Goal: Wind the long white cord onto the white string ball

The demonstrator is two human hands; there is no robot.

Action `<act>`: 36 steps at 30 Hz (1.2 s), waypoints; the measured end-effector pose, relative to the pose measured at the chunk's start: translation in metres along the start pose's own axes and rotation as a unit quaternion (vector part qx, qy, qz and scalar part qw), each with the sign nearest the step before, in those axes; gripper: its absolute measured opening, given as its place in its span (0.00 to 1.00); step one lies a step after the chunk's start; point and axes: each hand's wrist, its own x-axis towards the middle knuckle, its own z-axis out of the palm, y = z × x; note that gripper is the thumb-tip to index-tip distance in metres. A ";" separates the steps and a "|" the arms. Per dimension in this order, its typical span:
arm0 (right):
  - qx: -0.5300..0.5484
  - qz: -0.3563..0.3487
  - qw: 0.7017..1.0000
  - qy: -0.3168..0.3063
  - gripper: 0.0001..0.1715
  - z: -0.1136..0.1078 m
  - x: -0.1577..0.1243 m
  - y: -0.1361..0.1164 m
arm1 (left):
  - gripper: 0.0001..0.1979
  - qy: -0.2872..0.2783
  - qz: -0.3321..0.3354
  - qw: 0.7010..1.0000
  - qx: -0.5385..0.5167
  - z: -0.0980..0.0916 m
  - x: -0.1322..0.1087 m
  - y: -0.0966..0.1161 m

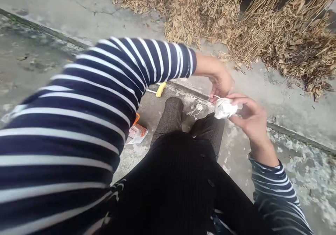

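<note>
My right hand [252, 117] is closed around a small white wrapped bundle [223, 108], thumb below and fingers above. Pale string [216, 96] runs across the bundle's near-left side. From the left, my left hand [222, 80] reaches over, its fingertips pinched at the string beside the bundle; part of the fingers is hidden behind the hand. Both hands are in front of my knees, off to the right. On the concrete below lies a small heap of white string [198, 107] with a loose strand.
A yellow piece [161, 89] with white cord attached lies on the ground past my left sleeve. Near my left leg sits a clear package [137, 134] with orange parts, partly covered by the sleeve. Dry leafy stalks [210, 14] are piled ahead. A narrow groove [294, 132] crosses the concrete.
</note>
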 end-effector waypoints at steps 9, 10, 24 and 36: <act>0.249 0.150 0.935 0.205 0.27 -0.017 0.005 0.044 | 0.20 0.081 0.189 0.937 -0.282 0.069 -0.031 -0.062; 0.251 0.154 0.934 0.203 0.28 -0.017 0.006 0.045 | 0.23 0.093 0.211 0.925 -0.301 0.075 -0.032 -0.061; 0.220 0.170 0.928 0.246 0.28 0.000 -0.006 0.042 | 0.06 0.189 0.171 0.935 -0.246 0.113 -0.025 -0.057; 0.293 0.133 0.898 0.300 0.23 -0.028 -0.013 0.034 | 0.05 0.134 0.127 0.945 -0.269 0.111 -0.037 -0.095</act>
